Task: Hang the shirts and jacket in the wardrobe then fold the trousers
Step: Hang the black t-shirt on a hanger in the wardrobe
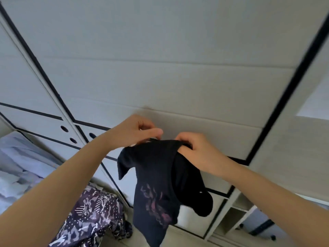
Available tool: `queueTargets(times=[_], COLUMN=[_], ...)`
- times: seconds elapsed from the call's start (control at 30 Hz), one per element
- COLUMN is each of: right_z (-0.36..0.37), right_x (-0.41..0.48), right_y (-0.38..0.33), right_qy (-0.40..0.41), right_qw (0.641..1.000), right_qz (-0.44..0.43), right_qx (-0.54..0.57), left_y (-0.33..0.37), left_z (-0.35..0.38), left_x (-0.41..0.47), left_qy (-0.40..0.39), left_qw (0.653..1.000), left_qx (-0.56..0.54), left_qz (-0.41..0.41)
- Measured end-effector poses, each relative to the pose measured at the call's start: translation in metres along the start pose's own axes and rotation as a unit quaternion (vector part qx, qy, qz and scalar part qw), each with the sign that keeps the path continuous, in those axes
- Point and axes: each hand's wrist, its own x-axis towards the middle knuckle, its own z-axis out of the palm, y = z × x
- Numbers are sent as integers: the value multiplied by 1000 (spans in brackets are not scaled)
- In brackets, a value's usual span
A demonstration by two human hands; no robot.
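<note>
A black shirt (156,177) with a faded pink print hangs in the air in front of the white wardrobe doors (160,72). My right hand (194,150) grips the top edge of the shirt, fingers curled into the cloth. My left hand (135,131) is just above the shirt's other shoulder, thumb and fingers pinched together at its upper edge; whether a hanger is in it is hidden. A sleeve (124,164) sticks out to the left.
A patterned purple and white garment (92,216) lies at the lower left on a bed with pale blue bedding (21,166). Drawers with round finger holes (64,128) sit behind. An open shelf unit (235,216) stands at the lower right.
</note>
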Motion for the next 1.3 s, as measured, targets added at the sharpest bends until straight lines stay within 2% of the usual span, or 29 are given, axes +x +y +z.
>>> queueTargets(times=[0.13,0.2,0.4,0.6,0.83,0.93,1.03,1.23,1.3], right_z=[-41,-65,-139,-202,-273,-301,-324,-367,-385], right_x=[-41,-59,-98,-129,-160,-177,-198,-232,-243], right_y=[1,4,23,36,42,46,58,95,109], right_qy=[14,19,29,91,165,197,189,177,193], right_qw=[1000,1000,998,989,968,960,952,905,891], right_qz=[-3,4,64,109,156,181,200,229,249], right_qx=[-17,-19,-7,-46,-108,-84,-132,-313,-326], left_y=[55,81,145,195,245,266,280,308,318], left_z=[65,97,188,252,289,293,296,298,293], left_x=[-7,-8,8,43,98,121,142,168,176], left_qy=[-83,-92,41,51,14,19,8,-18,-13], left_qw=[996,995,998,998,995,992,988,962,949], left_qx=[-42,-39,20,-24,-62,-85,-138,-272,-314], left_qz=[11,3,-42,17,82,87,73,14,-21])
